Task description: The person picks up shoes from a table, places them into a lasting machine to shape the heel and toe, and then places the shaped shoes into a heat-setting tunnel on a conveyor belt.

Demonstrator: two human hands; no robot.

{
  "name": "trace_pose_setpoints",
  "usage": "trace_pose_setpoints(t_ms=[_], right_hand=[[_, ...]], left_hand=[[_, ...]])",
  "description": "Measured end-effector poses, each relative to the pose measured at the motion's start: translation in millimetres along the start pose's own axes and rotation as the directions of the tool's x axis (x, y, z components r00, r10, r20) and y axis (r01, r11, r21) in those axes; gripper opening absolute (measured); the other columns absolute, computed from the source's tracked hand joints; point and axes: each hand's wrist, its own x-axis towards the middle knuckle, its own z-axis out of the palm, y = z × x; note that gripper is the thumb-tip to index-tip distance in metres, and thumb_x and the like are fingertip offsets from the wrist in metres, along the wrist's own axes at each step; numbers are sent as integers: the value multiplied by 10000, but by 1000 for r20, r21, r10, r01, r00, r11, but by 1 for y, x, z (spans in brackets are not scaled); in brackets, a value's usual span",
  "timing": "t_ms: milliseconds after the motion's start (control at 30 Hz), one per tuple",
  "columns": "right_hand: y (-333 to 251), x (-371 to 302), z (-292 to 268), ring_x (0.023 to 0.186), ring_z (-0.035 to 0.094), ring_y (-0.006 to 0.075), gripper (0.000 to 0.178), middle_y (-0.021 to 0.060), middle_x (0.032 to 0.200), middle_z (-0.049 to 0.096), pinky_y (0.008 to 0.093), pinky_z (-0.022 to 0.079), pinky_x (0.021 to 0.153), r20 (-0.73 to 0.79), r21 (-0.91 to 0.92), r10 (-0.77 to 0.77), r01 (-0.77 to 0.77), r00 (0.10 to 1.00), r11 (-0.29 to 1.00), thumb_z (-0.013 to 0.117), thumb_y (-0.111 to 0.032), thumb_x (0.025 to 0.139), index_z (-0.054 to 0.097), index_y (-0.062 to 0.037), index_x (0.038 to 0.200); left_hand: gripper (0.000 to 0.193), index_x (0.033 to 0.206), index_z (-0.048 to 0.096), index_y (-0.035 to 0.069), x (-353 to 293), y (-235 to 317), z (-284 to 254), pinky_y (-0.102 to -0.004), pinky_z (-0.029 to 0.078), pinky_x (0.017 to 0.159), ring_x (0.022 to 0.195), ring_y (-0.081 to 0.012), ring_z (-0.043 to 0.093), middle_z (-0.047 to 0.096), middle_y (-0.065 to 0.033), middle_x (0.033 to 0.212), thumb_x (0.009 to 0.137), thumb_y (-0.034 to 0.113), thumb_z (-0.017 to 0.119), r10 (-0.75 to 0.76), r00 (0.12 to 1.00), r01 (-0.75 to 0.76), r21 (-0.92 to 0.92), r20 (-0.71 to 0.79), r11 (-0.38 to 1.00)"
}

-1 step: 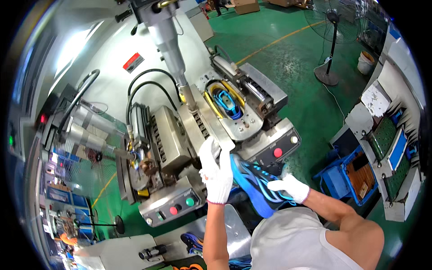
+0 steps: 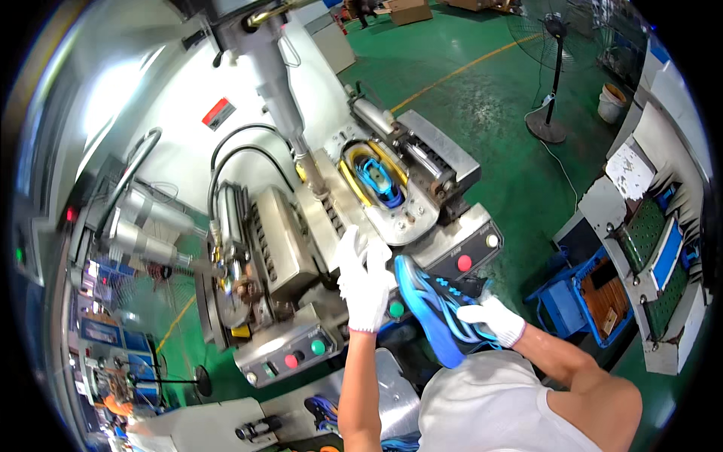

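My right hand (image 2: 493,318), in a white knit glove, grips a black and blue running shoe (image 2: 433,313) by its upper, with the blue sole turned to the left. To the left of that shoe, apart from it, my left hand (image 2: 363,282) is raised in a matching glove. Its fingers and thumb are spread, and nothing shows in them. Just beyond this hand stands a metal press machine (image 2: 283,237). In its right-hand station, a blue-laced shoe (image 2: 379,181) sits inside a yellow-lined mould (image 2: 354,181).
Control panels with a red button (image 2: 465,263) and a green button (image 2: 318,346) line the machine's front. Below my arms a metal bench (image 2: 395,380) bears more shoes (image 2: 322,410). To the right are a blue crate (image 2: 561,303), a rack (image 2: 655,260) and a standing fan (image 2: 553,128).
My left hand has come away from the shoe's toe end, and a gap shows between them. The shoe in my right hand has shifted slightly to the right.
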Motion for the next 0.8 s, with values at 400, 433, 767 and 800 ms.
trace_pose_setpoints(t_ms=[400,433,767,800], right_hand=[[-56,-29,-52,1179,665,236,799,104,1372,632,396,547,1017,-390,88,-130,178,912,980,667,46,801,407,-41,1551],[-54,-20,-49,1062,677,182,755,70,1269,664,357,560,945,-459,30,-187,225,869,974,678,57,802,453,-33,1518],[-120,117,8,885,675,114,363,49,1053,731,308,575,825,-280,-481,-339,174,898,859,787,-69,875,675,15,1210],[-125,151,4,852,671,118,394,56,1021,728,306,579,776,-173,-526,-346,210,922,824,808,-92,873,657,24,1218]], left_hand=[[904,1571,121,-151,208,-185,174,-480,452,1094,1294,-470,555,444,-399,1462,971,325,600,-312,945,302,639,-101,707],[770,1519,279,-60,211,-190,172,-510,480,1040,1221,-506,594,532,-366,1400,954,349,605,-111,980,194,663,-166,723],[452,1384,542,-22,113,-90,18,-320,499,942,1034,-185,607,638,-95,1175,983,161,644,-392,918,397,-110,60,911],[513,1460,487,-9,81,-79,1,-318,496,961,1087,-176,590,606,-90,1261,991,131,640,-313,947,320,-190,70,928]])
